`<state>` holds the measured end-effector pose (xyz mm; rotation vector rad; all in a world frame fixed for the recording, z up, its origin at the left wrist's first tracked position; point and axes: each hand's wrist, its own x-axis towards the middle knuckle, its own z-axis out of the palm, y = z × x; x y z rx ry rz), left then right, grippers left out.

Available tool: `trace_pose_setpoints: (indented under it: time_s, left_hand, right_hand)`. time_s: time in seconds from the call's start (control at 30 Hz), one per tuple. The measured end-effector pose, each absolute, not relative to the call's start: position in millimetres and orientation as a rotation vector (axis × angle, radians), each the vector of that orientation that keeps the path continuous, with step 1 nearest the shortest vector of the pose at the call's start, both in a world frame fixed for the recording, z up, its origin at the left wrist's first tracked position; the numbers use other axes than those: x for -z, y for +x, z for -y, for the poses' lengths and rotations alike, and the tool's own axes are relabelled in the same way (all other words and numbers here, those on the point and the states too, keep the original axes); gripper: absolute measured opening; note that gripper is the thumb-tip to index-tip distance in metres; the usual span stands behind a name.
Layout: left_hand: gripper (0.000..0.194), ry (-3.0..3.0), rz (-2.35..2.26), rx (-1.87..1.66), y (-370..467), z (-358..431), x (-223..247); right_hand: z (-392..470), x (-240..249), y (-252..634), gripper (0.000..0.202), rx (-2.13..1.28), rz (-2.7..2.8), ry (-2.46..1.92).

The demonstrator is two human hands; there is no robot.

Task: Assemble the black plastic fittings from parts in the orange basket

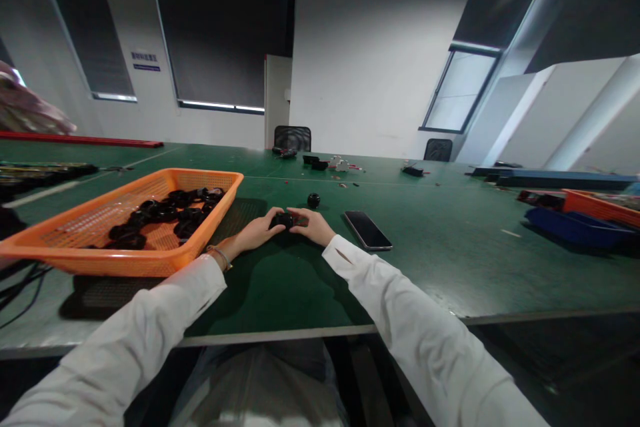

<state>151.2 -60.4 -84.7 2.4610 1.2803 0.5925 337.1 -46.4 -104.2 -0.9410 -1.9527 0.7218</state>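
Both of my hands meet over the green table, holding one small black part [283, 220] between them. My left hand [259, 229] has its thumb and fingers closed on the part's left side. From the right, my right hand [314, 225] pinches the same part, its fingertips close to the left ones. A round black piece [313, 200] rests on the table just beyond my right hand. To the left stands an orange basket [200, 240] with several shiny black parts [167, 212] and clear plastic inside.
A phone [368, 230] lies right of my hands. Farther back are small black and white items [342, 165]. A blue tray [575, 227] and an orange tray stand at the far right. Dark strips [45, 177] lie at the left. The green table's [310, 310] front edge is near me.
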Motion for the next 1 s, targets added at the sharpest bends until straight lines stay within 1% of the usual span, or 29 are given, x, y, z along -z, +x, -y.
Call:
trace_pose_setpoints:
  time_s: [0.07, 0.23, 0.37, 0.6, 0.73, 0.8, 0.9, 1.0]
  left_hand:
    - [0.046, 2.463, -1.259, -0.591, 150.5, 59.8, 85.1]
    - [0.049, 2.463, -1.302, -0.56, 150.3, 60.5, 85.0]
    - [0.05, 2.476, -1.312, -0.544, 150.5, 61.5, 85.3]
    - [0.045, 2.547, -1.214, -0.553, 148.8, 60.6, 85.6]
    - [0.044, 2.526, -1.243, -0.547, 149.3, 61.3, 85.0]
    - [0.044, 2.515, -1.25, -0.552, 149.9, 62.0, 84.6]
    - [0.043, 2.507, -1.23, -0.575, 150.8, 63.0, 83.7]
    - [0.044, 2.486, -1.226, -0.588, 151.3, 63.9, 82.4]
  right_hand:
    - [47.0, 104.6, 336.3, 0.053, -0.754, 1.915, -0.905]
    - [46.0, 104.9, 336.6, 0.041, -0.844, 1.871, -0.9]
    - [45.4, 103.9, 336.8, 0.042, -0.88, 1.858, -0.939]
    - [47.0, 103.6, 336.6, 0.042, -0.859, 1.896, -0.991]
    - [46.5, 104.3, 337.6, 0.049, -0.938, 1.912, -0.931]
    - [46.3, 103.8, 338.0, 0.049, -0.902, 1.928, -0.919]
    - [46.7, 102.6, 337.7, 0.043, -0.779, 1.936, -0.951]
    - [48.4, 102.1, 336.4, 0.048, -0.776, 1.897, -0.95]
